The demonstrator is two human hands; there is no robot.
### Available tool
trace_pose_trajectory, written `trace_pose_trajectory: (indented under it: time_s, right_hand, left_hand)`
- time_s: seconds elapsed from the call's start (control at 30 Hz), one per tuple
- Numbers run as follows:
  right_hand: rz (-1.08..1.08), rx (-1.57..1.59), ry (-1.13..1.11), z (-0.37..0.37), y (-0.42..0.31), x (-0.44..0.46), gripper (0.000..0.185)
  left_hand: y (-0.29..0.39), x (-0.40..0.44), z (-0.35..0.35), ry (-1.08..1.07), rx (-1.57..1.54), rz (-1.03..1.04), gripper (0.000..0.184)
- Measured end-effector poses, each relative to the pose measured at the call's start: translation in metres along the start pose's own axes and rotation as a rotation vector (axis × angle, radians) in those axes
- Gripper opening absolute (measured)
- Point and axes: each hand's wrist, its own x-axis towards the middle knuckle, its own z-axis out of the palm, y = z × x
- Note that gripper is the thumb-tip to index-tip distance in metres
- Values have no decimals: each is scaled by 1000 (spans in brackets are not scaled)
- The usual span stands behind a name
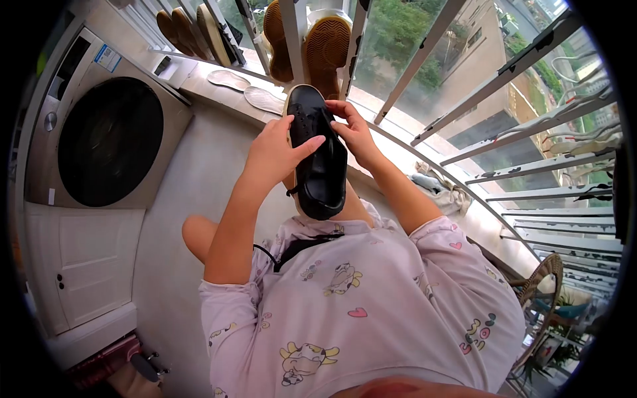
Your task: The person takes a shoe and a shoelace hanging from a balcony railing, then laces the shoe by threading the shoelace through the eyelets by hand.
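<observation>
A black lace-up shoe (323, 174) with a pale sole edge is held over my lap, toe pointing away and its opening facing me. My left hand (282, 147) grips its left side, fingers at the edge and thumb stretched across the opening. On the other side, my right hand (354, 132) pinches the upper near the lace area; what exactly lies between the fingertips is partly hidden. A dark lace end hangs at the shoe's left side. Beyond the toe, two pale insoles (263, 101) lie on the ledge.
Brown-soled shoes (326, 54) lean against the white railing (424, 56), with more shoes (212, 34) farther left. A front-loading washing machine (109, 142) stands at left above a white cabinet (93, 255). Crumpled cloth (443, 192) lies on the right ledge near a wicker chair (545, 282).
</observation>
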Motion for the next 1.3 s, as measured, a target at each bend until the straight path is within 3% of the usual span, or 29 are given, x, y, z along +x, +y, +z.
trace_pose_trajectory:
  time_s: [0.13,0.2,0.3,0.4,0.47,0.63,0.8,0.83,0.93,1.03,1.07,1.13,1.17,1.2,1.27,1.3]
  right_hand:
    - [38,-16,72,-9,9,3,47]
    - [155,-49,99,-19,18,-2,46]
    - [398,91,-124,-37,19,-20,32]
    - [527,-95,-352,-62,21,-56,17]
    - [647,-202,-350,-97,49,-92,12]
    - [826,-363,-98,-184,76,-205,7]
    - [780,-539,111,-232,54,-269,9]
    - [704,-759,132,-232,42,-271,9]
    - [432,-1040,538,-251,36,-279,12]
    - [517,-347,922,-255,15,-258,21]
    - [549,-104,979,-246,4,-247,40]
    - [494,506,878,-217,-24,-225,52]
    - [432,605,726,-226,-14,-226,57]
    - [366,769,419,-237,-13,-221,58]
    - [407,241,426,-232,-43,-191,53]
    - [197,-253,576,-215,-56,-173,48]
  left_hand:
    - [7,-4,3,-11,-56,-23,57]
    - [0,-7,-2,18,-59,-7,45]
    - [-12,-17,-10,110,-82,2,33]
    - [-29,-27,-14,213,-58,5,27]
    - [-43,-31,-16,208,-54,-19,27]
    - [-46,-42,-17,213,-29,21,27]
    - [-44,-38,-10,156,49,-52,28]
    - [-44,-36,-9,146,55,-62,28]
    - [-50,-31,-5,124,43,-56,29]
    - [-59,-27,0,96,-7,-25,30]
    - [-59,-27,2,99,-22,-15,30]
    - [-58,-27,8,113,-38,-3,30]
    - [-54,-28,8,109,0,0,30]
    - [-51,-27,7,94,30,-29,30]
    - [-55,-26,9,129,25,-8,30]
    - [-54,-27,9,123,23,-11,30]
